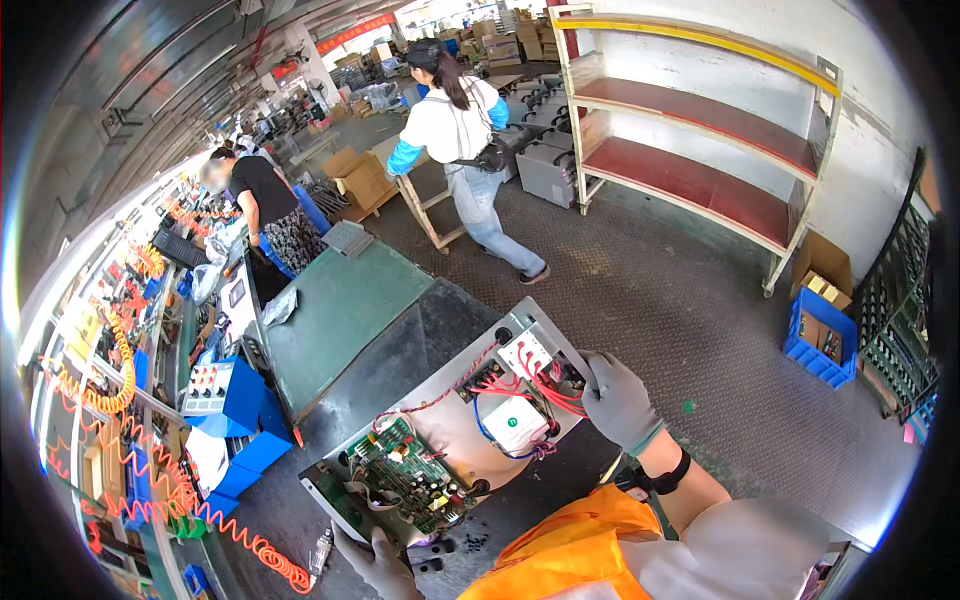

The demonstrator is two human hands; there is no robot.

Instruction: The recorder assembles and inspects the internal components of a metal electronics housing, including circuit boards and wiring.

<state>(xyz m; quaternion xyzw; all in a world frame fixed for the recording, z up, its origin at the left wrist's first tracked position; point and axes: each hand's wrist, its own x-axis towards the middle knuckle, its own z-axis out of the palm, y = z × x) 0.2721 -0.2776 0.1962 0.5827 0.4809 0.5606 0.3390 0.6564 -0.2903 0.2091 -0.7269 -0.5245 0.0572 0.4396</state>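
Observation:
A grey metal chassis panel (455,440) is tilted above the dark workbench (330,410) in front of me. Its lower left part carries a green circuit board (410,475). Toward its upper right are a white box-shaped part (517,424), a white block (526,352) and a bundle of red wires (545,385). My right hand (622,408), in a grey glove, is closed on the panel's right end. At the opposite lower left corner, my gloved left hand (378,568) grips the edge; some of its fingers are hidden beneath it.
An air tool (320,552) on a coiled orange hose (250,545) lies left of the panel. Blue bins (240,440) line the bench's left side. A person (455,140) walks beyond the bench; another person (270,200) bends over it. A shelf rack (690,130) stands right.

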